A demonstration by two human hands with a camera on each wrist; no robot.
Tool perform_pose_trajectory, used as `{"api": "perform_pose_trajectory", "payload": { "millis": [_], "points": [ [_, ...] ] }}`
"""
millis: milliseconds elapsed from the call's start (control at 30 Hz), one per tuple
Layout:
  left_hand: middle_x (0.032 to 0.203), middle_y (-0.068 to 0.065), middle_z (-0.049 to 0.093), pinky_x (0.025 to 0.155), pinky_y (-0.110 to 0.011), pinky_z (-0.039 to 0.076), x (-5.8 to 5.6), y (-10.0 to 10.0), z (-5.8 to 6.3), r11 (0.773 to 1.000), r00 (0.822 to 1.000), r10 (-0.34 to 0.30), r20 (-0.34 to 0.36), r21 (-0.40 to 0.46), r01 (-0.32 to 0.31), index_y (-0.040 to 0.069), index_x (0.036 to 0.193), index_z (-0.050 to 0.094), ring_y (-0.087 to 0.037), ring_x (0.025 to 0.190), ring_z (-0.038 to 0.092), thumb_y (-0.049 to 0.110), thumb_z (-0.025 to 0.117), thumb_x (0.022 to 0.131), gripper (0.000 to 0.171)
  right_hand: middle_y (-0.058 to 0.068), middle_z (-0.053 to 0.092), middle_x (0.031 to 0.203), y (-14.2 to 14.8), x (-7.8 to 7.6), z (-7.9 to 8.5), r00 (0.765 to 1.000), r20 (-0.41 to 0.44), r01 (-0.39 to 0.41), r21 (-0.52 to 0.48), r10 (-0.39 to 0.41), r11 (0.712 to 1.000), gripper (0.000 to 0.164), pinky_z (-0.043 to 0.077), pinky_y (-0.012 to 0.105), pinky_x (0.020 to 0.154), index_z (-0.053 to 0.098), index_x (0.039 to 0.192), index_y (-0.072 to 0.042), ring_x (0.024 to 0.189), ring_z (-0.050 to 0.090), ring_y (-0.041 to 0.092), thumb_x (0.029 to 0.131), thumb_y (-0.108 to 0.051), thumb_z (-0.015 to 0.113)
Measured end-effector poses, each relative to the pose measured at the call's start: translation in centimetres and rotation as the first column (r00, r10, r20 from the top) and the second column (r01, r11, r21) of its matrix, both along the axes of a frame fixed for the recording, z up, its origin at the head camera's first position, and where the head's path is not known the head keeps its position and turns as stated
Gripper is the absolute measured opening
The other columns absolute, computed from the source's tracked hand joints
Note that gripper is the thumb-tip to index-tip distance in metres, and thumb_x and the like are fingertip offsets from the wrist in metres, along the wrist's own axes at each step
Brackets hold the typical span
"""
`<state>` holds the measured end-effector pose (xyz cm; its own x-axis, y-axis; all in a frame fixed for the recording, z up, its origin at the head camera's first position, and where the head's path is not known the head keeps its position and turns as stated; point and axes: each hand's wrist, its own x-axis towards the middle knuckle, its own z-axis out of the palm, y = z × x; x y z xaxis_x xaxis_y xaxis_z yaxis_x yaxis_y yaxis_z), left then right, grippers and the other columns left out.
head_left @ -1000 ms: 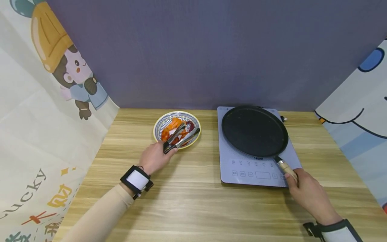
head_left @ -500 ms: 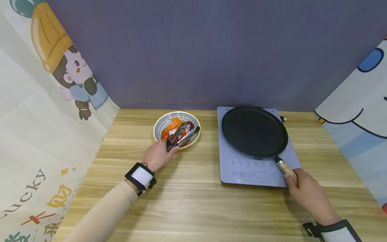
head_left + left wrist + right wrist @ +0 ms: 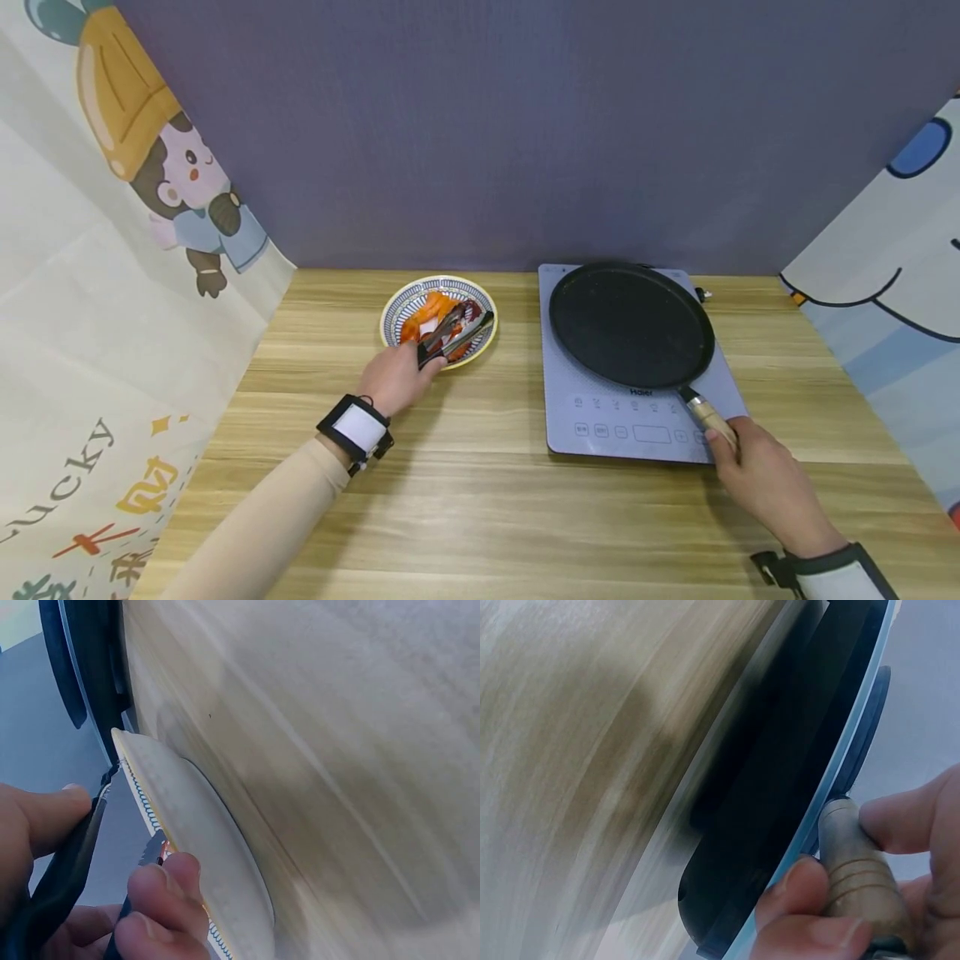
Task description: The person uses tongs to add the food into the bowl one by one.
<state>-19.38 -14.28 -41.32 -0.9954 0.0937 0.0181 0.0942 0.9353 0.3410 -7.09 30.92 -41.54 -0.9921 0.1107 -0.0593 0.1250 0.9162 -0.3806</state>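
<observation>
My left hand (image 3: 393, 379) holds metal tongs (image 3: 465, 335) by their black grips, thumb on one arm and fingers round the other. The tongs' two arms stand apart, reaching over the patterned bowl (image 3: 396, 310). Inside lie orange food pieces (image 3: 430, 310) and dark red ones, partly hidden under the tongs. The left wrist view shows the bowl's pale outer wall (image 3: 217, 847) beside my fingers. My right hand (image 3: 772, 483) grips the wooden handle (image 3: 708, 414) of a flat black frying pan (image 3: 632, 325). The pan, with a bare cooking surface, sits on an induction cooktop (image 3: 566, 417).
Both bowl and cooktop stand on a wood-grain table (image 3: 480, 517), near the grey-purple wall (image 3: 480, 133) at its back. A printed cartoon sheet (image 3: 75, 275) hangs at the left side, another (image 3: 900, 275) at the right. The cooktop's control panel faces me.
My left hand has moved slightly right and forward with the tongs, and their arms reach a little deeper over the bowl. My right hand and the pan have stayed put.
</observation>
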Motion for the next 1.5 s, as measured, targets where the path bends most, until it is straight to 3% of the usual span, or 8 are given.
{"api": "perform_pose_trajectory", "payload": {
  "millis": [533, 1167, 1500],
  "points": [
    [0.069, -0.011, 0.057, 0.048, -0.041, 0.042, -0.7, 0.8, 1.2, 0.998, 0.999, 0.003, 0.032, -0.058, -0.001, 0.004, 0.083, 0.061, -0.025, 0.058, 0.056, 0.049, 0.061, 0.090, 0.046, 0.010, 0.047, 0.073, 0.1, 0.1, -0.3, 0.998, -0.055, -0.023, 0.006, 0.023, 1.000, 0.035, 0.032, 0.032, 0.047, 0.049, 0.106, 0.011, 0.059, 0.045, 0.021, 0.098, -0.023, 0.052],
    [0.070, -0.011, 0.058, 0.050, -0.042, 0.042, -1.4, 1.3, 1.0, 0.995, 1.000, -0.004, 0.020, -0.103, 0.006, 0.005, 0.078, 0.061, -0.027, 0.059, 0.055, 0.044, 0.060, 0.092, 0.041, 0.010, 0.047, 0.074, 0.2, 0.1, -0.4, 0.999, -0.049, -0.012, 0.010, 0.012, 1.000, 0.035, 0.032, 0.032, 0.047, 0.049, 0.106, 0.012, 0.059, 0.045, 0.022, 0.098, -0.022, 0.052],
    [0.075, -0.013, 0.061, 0.053, -0.044, 0.045, -1.5, 1.2, 0.7, 0.995, 1.000, -0.003, 0.000, -0.100, 0.003, 0.003, 0.086, 0.064, -0.029, 0.063, 0.059, 0.042, 0.060, 0.092, 0.040, 0.010, 0.047, 0.074, 0.1, 0.0, -0.3, 0.998, -0.057, -0.013, 0.011, 0.014, 1.000, 0.033, 0.032, 0.032, 0.048, 0.050, 0.104, 0.010, 0.059, 0.045, 0.022, 0.098, -0.021, 0.053]
  ]
}}
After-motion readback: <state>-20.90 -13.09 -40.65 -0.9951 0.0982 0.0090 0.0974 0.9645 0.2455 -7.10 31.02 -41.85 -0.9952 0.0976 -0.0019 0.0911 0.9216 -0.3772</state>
